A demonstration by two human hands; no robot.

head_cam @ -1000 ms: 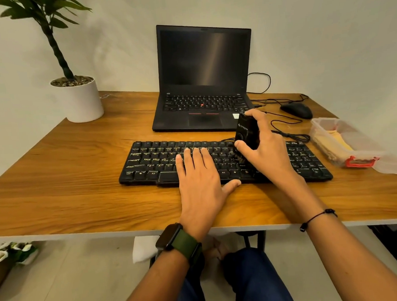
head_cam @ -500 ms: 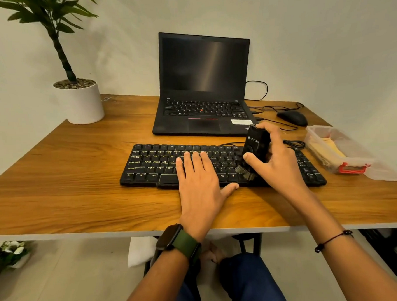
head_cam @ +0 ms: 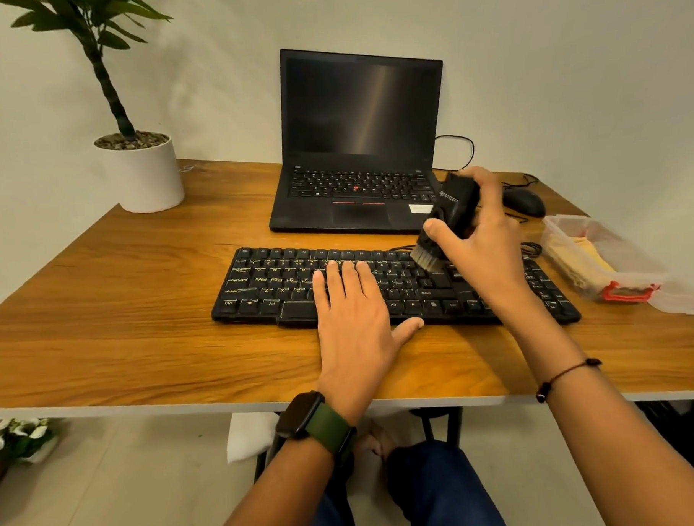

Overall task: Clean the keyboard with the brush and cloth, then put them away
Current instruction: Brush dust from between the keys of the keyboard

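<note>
While the flat left hand point(head_cam: 354, 322) steadies the black desktop keyboard point(head_cam: 382, 287), the right hand point(head_cam: 482, 245), gripping the black stubby brush point(head_cam: 447, 222), has swept its bristles from the lower rows to the top row (brushing continues).

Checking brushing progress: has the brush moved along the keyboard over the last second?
Yes. The brush, gripped by the right hand, went from the keyboard's near rows to its far edge, toward the laptop.
</note>
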